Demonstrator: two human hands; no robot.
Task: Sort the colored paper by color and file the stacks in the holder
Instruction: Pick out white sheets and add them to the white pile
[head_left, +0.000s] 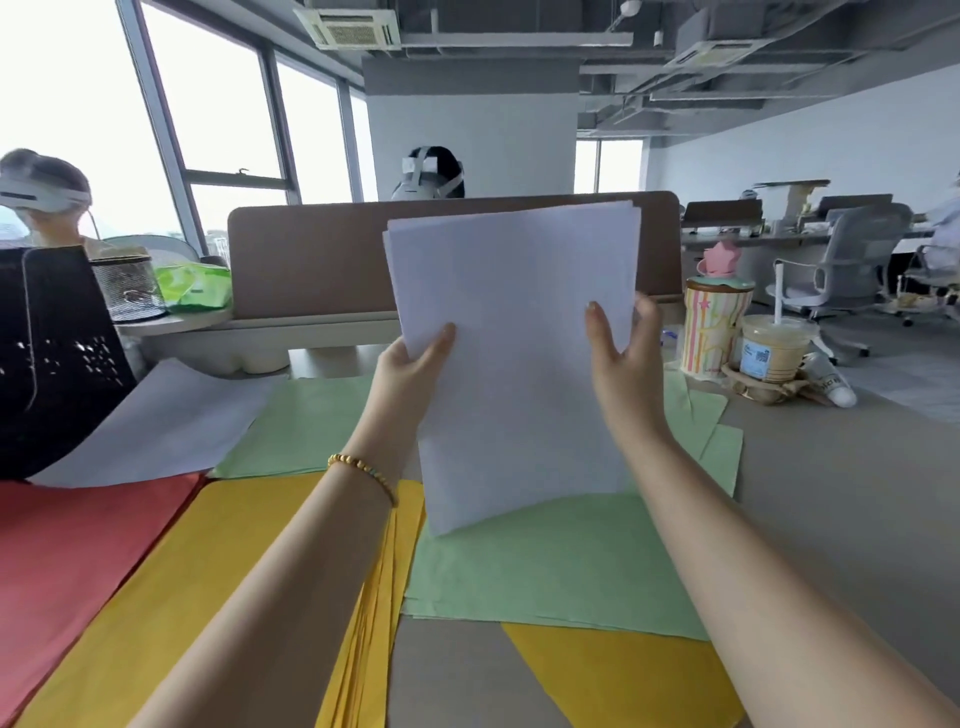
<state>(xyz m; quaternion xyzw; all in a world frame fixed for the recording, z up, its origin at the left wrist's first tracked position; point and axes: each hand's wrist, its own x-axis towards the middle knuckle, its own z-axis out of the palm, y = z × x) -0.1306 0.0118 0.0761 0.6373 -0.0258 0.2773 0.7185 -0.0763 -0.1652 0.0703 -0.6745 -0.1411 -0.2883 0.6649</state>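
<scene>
Two hands hold an upright stack of pale lavender paper sheets (514, 358) above a tabletop (810, 493) spread with coloured paper.

The left hand (413, 366) pinches the stack's left edge, thumb in front. The right hand (621, 358) steadies the right edge with fingers mostly straight, thumb hidden behind. The stack's long axis runs from 12 to 6 o'clock, its lower edge resting on light green paper sheets (561, 566). The black perforated file holder (57, 353) stands at 9 o'clock from the stack, well apart, nearer the left hand, so filing probably means carrying the stack leftward. A loose lavender sheet (156, 426) lies between them. A yellow paper pile (249, 571) and red paper sheets (78, 556) lie toward 7 o'clock.
</scene>
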